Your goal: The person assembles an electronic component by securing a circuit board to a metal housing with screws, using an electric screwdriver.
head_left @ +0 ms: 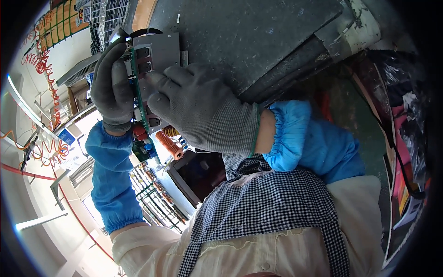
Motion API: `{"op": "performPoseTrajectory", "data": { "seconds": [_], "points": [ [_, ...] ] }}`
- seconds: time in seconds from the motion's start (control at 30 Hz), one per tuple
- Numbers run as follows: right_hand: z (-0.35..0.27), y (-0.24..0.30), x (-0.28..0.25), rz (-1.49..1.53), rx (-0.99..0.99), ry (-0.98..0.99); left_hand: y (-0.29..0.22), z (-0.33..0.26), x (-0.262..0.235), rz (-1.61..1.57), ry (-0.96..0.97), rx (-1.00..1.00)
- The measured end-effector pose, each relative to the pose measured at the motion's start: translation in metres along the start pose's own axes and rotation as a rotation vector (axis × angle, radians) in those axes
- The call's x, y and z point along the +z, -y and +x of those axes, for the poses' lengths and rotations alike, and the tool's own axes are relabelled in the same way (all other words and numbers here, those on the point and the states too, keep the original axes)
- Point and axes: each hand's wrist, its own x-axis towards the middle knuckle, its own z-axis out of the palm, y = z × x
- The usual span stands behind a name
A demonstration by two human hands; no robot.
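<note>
A green circuit board (135,83) stands on edge, with a flat grey metal plate (166,48) along its right side. Wearing a grey knit glove, my left hand (112,87) is closed around the board's left side, fingers pointing up. My right hand (203,104), gloved the same way, reaches in from the right with bent fingers. Its thumb and fingertips rest against the plate and board, and cover part of them. Below my hands, a copper-coloured coil (169,145) and a red round part (139,131) sit at the board's lower end.
A dark, scuffed work surface (258,41) extends beyond my right hand. Orange coiled air hoses (41,60) hang at the left. Wire racks (108,21) stand at the upper left. Plastic-wrapped items (413,124) lie at the far right.
</note>
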Motion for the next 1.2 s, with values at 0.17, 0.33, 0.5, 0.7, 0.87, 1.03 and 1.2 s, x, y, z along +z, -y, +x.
{"op": "performPoseTrajectory", "data": {
  "seconds": [0.17,0.33,0.5,0.7,0.87,1.03,1.2],
  "points": [
    [0.002,0.000,0.002,0.015,-0.004,-0.041,0.004,-0.003,-0.003,-0.034,-0.003,-0.033],
    [0.003,0.002,0.004,0.010,0.036,-0.001,0.001,0.002,-0.002,-0.012,-0.009,0.002],
    [0.002,-0.002,0.004,-0.018,0.013,-0.060,-0.011,0.006,0.000,0.034,-0.009,-0.052],
    [0.004,0.000,0.002,0.024,0.022,-0.052,-0.011,0.005,-0.002,0.050,-0.028,-0.036],
    [0.003,-0.003,0.004,0.039,0.002,-0.039,-0.016,0.008,-0.004,0.124,0.013,-0.022],
    [0.003,-0.001,0.003,0.032,0.005,-0.012,-0.017,0.008,-0.004,0.122,0.011,-0.023],
    [0.002,0.000,0.005,-0.019,0.013,0.008,-0.018,0.007,-0.004,0.119,0.010,-0.043]
  ]
}}
